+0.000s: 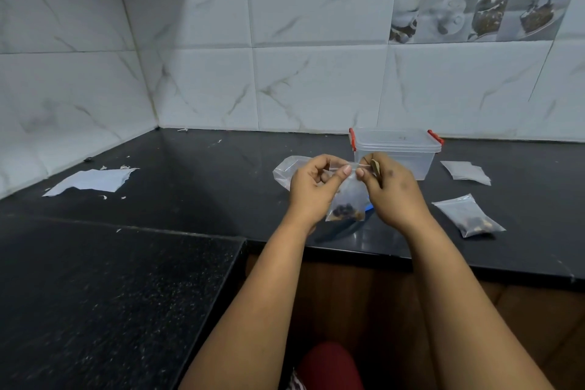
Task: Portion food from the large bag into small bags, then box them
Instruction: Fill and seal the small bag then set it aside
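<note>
Forearms: nearest, reaching over the desk edge.
Left grip: pinching the small bag at its top edge.
Right grip: pinching the same edge, opposite.
Bag: hanging between both, dark food at bottom.
Box: just beyond the right grip.
Filled bag: right, on the desk.
Risk: an unevenly pressed seal could gape, spilling food.

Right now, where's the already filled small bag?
In the head view, the filled small bag lies flat on the black counter, right of both hands, in front of the clear box.
</note>
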